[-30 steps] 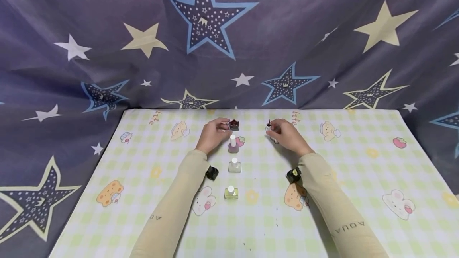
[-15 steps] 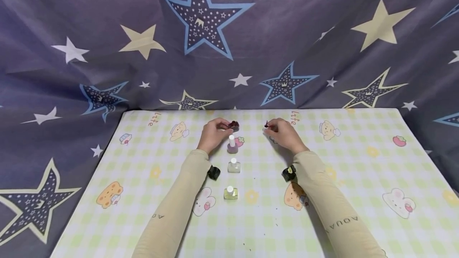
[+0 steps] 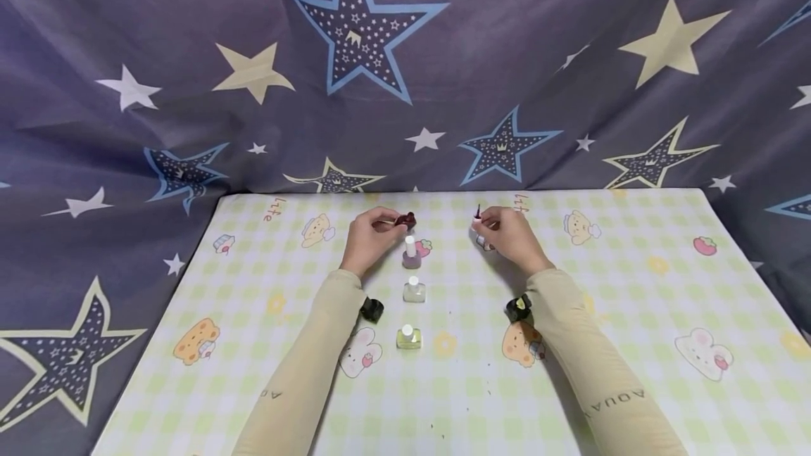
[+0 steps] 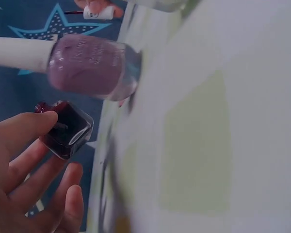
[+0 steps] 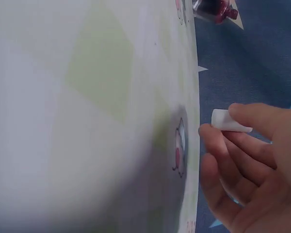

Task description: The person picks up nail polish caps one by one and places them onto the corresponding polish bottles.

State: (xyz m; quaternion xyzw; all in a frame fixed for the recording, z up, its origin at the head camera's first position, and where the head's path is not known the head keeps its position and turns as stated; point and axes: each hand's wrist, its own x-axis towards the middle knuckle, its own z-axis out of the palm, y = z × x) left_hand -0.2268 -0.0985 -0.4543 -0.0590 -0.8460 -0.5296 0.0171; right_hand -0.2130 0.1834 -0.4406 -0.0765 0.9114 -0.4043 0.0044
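Observation:
Between thumb and fingers, my left hand [image 3: 369, 239] pinches a small dark red nail polish bottle [image 4: 70, 130]. It is uncapped and tilted, its red-smeared neck showing in the left wrist view. Across from it, my right hand [image 3: 509, 236] pinches the white cap [image 5: 227, 120] by its sides. The thin dark brush [image 3: 478, 210] of that cap points upward in the head view. Just in front of the left hand stands a purple nail polish bottle [image 3: 412, 260] with a tall white cap.
Toward the front, a clear polish bottle [image 3: 415, 293] and a yellow-green one [image 3: 409, 339] stand in line with the purple one, both white-capped. A checked cloth [image 3: 469, 400] with cartoon prints covers the table. Behind its far edge hangs a dark star-patterned curtain [image 3: 443, 69].
My left hand has drawn slightly left and tipped the red bottle over. My right hand has turned the cap, so the brush and the white cap show more plainly.

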